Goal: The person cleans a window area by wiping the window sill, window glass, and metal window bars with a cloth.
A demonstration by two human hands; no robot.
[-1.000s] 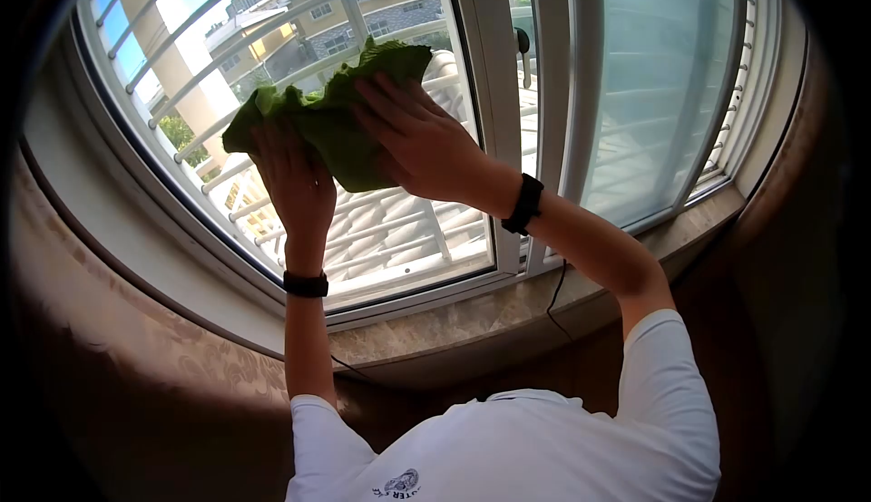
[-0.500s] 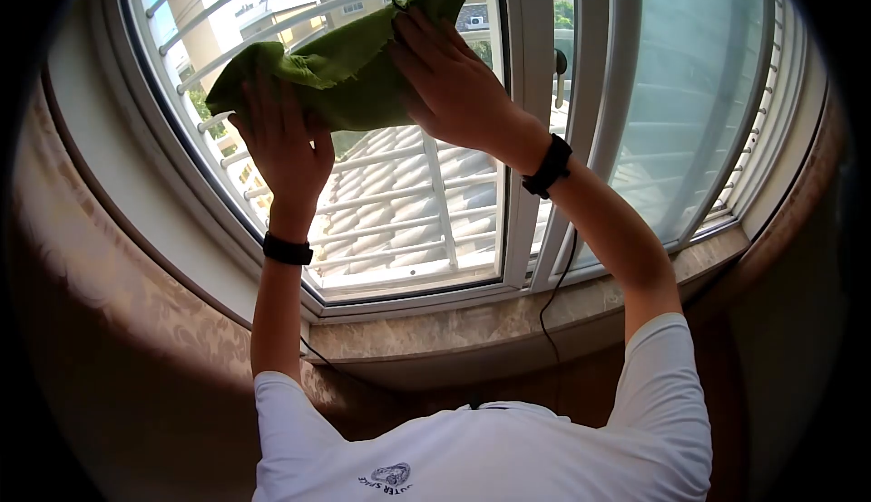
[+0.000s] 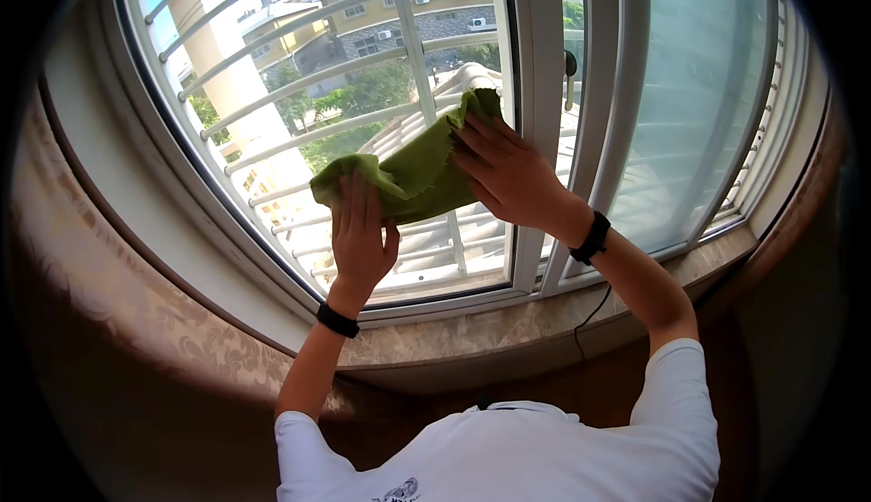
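A green cloth (image 3: 425,175) with frayed edges lies spread against the window pane (image 3: 363,126), one end higher than the other. At its lower left end, my left hand (image 3: 361,243) holds it to the glass with long, straight fingers over the fabric. My right hand (image 3: 517,175) grips the upper right end, its fingers pressed on the cloth and a corner bunched above the fingertips. Each wrist wears a black band. The cloth hides part of the pane behind it.
Outside the glass are white bars (image 3: 272,74). A window handle (image 3: 570,65) is on the frame to the right, beside a frosted pane (image 3: 694,94). Below runs a stone sill (image 3: 472,328) with a black cable (image 3: 585,322). A patterned curtain (image 3: 136,284) hangs at left.
Both hands have moved down and to the right across the pane, with the green cloth under them. More of the upper glass now shows.
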